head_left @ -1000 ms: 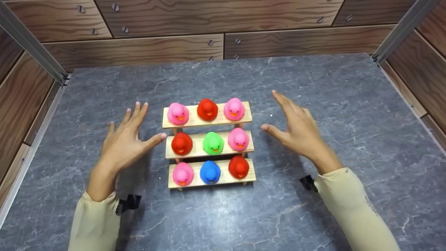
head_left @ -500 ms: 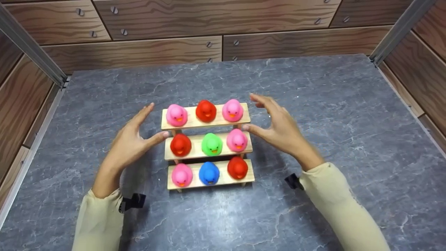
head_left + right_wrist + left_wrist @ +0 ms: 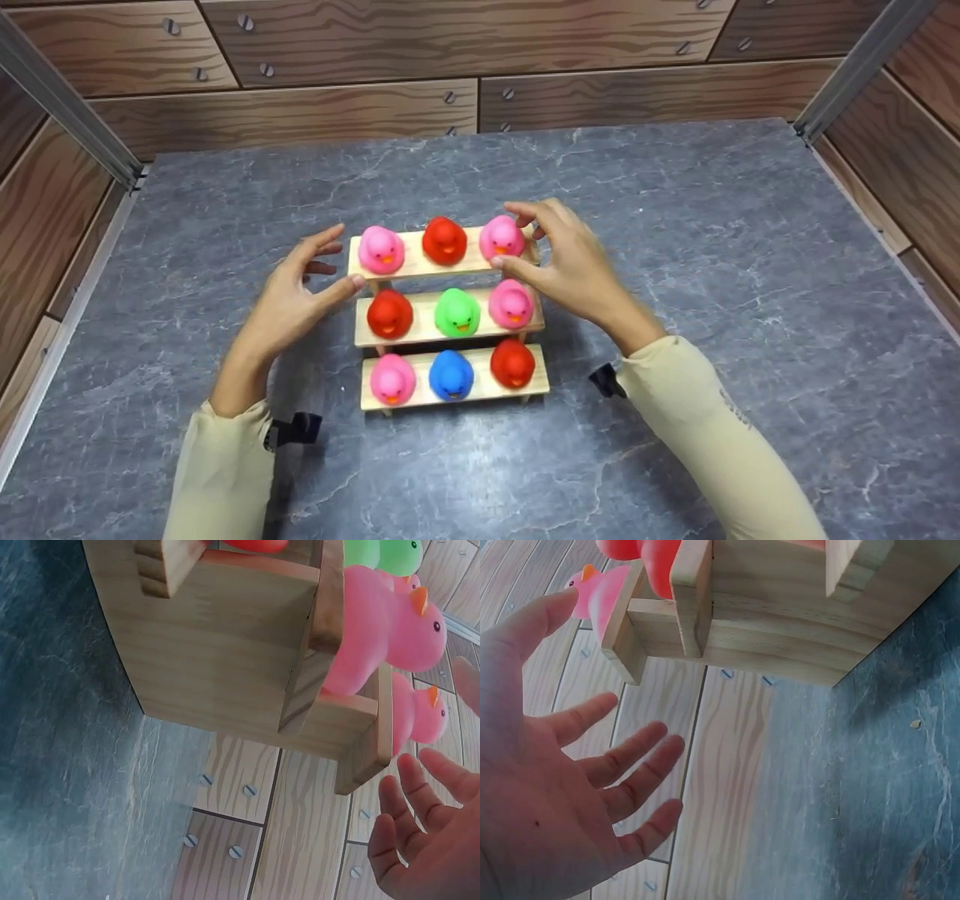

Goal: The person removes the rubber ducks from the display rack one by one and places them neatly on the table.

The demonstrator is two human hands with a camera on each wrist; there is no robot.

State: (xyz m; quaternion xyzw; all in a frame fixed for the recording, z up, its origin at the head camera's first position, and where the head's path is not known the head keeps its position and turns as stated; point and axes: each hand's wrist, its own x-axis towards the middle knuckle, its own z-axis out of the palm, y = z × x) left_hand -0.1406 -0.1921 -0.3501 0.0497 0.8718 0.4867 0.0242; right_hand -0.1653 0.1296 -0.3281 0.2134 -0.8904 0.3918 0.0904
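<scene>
A three-tier wooden stand [image 3: 412, 335] holds several rubber ducks in rows. Pink, red and pink sit on top; red, green [image 3: 457, 313] and pink in the middle; pink, blue [image 3: 451, 375] and red at the bottom. At the top tier's right end, my right hand [image 3: 570, 266] has its thumb and fingers spread either side of the pink duck [image 3: 501, 236]. The right wrist view shows a gap between those fingers [image 3: 420, 802] and the duck. My left hand [image 3: 289, 304] is beside the stand's left end, fingers loosely bent, holding nothing, its thumb near the top shelf.
A grey marbled tabletop [image 3: 697, 195] lies under the stand. Wood-patterned panels [image 3: 300, 120] wall in the back and both sides, with metal posts [image 3: 75, 97] at the corners. Small black devices [image 3: 296, 429] sit at both wrists.
My right hand has moved left from beside the stand to the top-right pink duck. My left hand has come slightly right, its fingers more bent. The ducks and stand have stayed put.
</scene>
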